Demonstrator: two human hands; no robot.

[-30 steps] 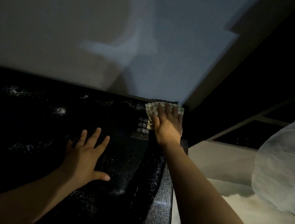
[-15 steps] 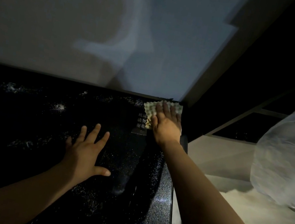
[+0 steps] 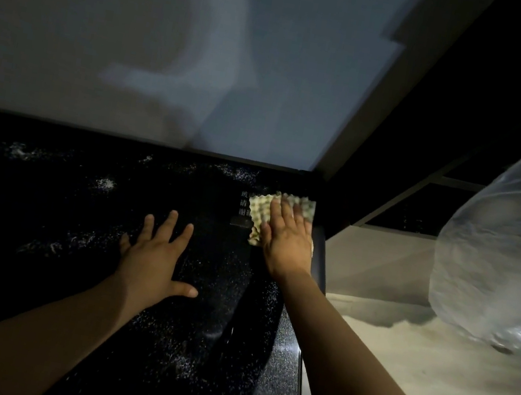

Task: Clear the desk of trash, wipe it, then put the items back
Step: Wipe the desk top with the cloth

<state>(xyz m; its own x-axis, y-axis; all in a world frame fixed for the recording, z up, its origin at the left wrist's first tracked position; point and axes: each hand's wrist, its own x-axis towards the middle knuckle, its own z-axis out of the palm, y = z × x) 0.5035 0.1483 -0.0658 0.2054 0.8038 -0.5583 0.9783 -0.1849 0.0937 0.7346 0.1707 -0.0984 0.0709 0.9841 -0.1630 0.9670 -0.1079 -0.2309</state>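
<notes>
The desk (image 3: 74, 269) is a black speckled surface, dimly lit. At its far right corner lies a pale, waffle-textured cloth (image 3: 259, 209). My right hand (image 3: 286, 239) presses flat on that cloth with straight fingers. My left hand (image 3: 156, 255) rests flat on the desk's middle, fingers spread, holding nothing. A small label with white characters (image 3: 243, 203) shows just left of the cloth, partly covered by it.
A light wall (image 3: 174, 45) rises right behind the desk. The desk's right edge (image 3: 302, 359) drops to a pale floor (image 3: 428, 380). A large clear plastic bag (image 3: 502, 269) bulges at the right.
My right hand has drawn the cloth slightly back toward me from the rear corner. My left hand stays planted in about the same spot.
</notes>
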